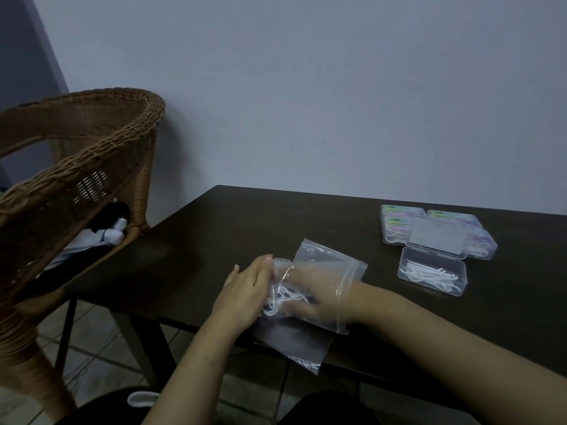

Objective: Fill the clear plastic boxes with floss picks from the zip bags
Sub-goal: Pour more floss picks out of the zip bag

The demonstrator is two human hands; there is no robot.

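Head view shows the right hand [310, 294] reaching inside the zip bag [322, 286] on the desk [196, 240], fingers curling toward floss picks [287, 297], while the left hand [245, 289] grips the bag's closed end; next, carry them to the open box [431, 271].

Wicker chair [92, 154] beside dark table [214, 228], clothes [107, 231] inside.

The dark brown wooden worktop [306, 216] looks smooth, the clear plastic zip bag [325, 262] glossy and crinkled, the brown woven wicker chair [101, 142] rough.
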